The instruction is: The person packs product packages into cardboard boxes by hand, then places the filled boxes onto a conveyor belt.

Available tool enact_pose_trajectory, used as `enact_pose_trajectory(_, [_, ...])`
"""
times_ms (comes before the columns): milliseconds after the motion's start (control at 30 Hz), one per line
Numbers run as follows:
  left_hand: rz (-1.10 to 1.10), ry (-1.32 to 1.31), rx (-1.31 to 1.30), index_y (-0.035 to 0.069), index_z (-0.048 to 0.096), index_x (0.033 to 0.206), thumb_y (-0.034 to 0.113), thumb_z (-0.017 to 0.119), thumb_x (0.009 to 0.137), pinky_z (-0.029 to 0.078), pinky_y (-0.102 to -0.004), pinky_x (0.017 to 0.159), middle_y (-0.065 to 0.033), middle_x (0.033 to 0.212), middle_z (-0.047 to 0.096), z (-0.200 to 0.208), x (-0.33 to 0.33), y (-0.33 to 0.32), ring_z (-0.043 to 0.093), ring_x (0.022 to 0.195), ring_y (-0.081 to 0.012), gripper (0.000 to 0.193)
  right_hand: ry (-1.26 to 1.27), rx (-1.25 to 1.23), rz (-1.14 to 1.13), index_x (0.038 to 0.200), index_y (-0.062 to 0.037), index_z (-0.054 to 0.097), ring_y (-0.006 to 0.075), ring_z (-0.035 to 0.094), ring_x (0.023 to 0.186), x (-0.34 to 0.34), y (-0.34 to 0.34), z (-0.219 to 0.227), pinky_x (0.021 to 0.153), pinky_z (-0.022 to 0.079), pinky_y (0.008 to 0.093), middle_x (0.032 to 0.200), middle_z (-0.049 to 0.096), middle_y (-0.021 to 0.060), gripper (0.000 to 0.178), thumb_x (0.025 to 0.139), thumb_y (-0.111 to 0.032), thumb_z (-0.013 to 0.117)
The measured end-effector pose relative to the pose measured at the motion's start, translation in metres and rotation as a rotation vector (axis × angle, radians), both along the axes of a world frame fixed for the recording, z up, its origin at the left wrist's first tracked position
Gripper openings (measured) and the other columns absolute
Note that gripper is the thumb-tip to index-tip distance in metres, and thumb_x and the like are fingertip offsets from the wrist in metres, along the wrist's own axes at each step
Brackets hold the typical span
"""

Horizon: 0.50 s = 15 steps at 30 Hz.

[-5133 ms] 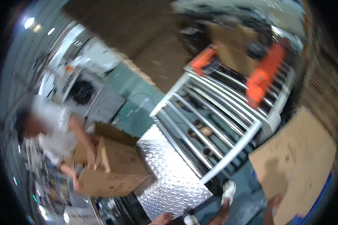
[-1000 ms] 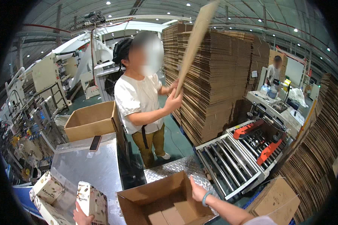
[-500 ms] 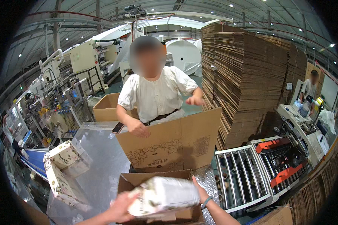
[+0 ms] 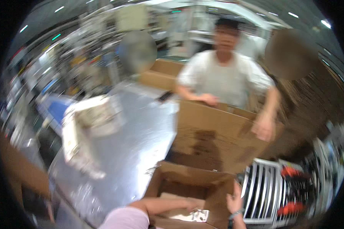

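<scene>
An open cardboard box [image 4: 179,171] stands in front of me. My left hand [image 4: 193,205] reaches down into it, next to a white printed pack [image 4: 198,216] lying low inside. Blur hides whether its fingers hold the pack. At the box's right wall is my right hand [image 4: 235,199], fingers stretched out along the cardboard and thumb apart, a band on the wrist. Behind this box a larger cardboard carton [image 4: 218,137] stands upright. Across from me a person in a white top has one hand [image 4: 208,99] on its upper edge and another [image 4: 264,128] hanging over its right side.
On the metal table [image 4: 135,114] to the left lie white printed packs [image 4: 74,137], smeared by motion. Farther back are another open carton [image 4: 162,72] and a dark flat object [image 4: 165,96]. A roller conveyor [image 4: 262,191] with red parts runs at the right, below stacked cardboard [image 4: 313,103].
The white pack I held above the box is now down inside it. My view has swung left. The other person's arm now hangs over the carton's right side.
</scene>
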<state>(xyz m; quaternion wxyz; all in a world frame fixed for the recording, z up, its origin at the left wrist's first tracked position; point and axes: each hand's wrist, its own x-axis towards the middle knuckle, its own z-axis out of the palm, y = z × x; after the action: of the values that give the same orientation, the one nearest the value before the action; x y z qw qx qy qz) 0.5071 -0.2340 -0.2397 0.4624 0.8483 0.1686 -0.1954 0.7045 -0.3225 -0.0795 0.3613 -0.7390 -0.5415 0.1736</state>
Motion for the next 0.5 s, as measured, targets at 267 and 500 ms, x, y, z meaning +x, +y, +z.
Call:
enact_pose_trajectory(267, [1.245, -0.320, 1.234, 0.005, 0.055, 0.113, 0.021, 0.065, 0.075, 0.044, -0.0428, 0.088, -0.0195, 0.108, 0.059, 0.238, -0.383, 0.164, 0.055, 0.100, -0.0357, 0.042, -0.053, 0.328, 0.524, 0.117, 0.0003, 0.051, 0.0299, 0.051, 0.112, -0.185, 0.190, 0.146, 0.094, 0.041, 0.0367, 0.122, 0.051, 0.0170, 0.039, 0.079, -0.004, 0.058])
enact_pose_trajectory(500, [1.752, 0.409, 0.894, 0.010, 0.015, 0.143, 0.050, 0.065, 0.072, 0.038, -0.0446, 0.096, -0.0374, 0.140, 0.013, 0.187, -0.620, 0.176, 0.042, 0.115, -0.0495, 0.095, -0.456, 0.369, 0.931, 0.118, -0.0080, 0.051, 0.0321, 0.055, 0.102, -0.407, 0.443, 0.092, 0.083, 0.047, 0.0395, 0.124, 0.051, 0.0126, 0.041, 0.077, -0.006, 0.058])
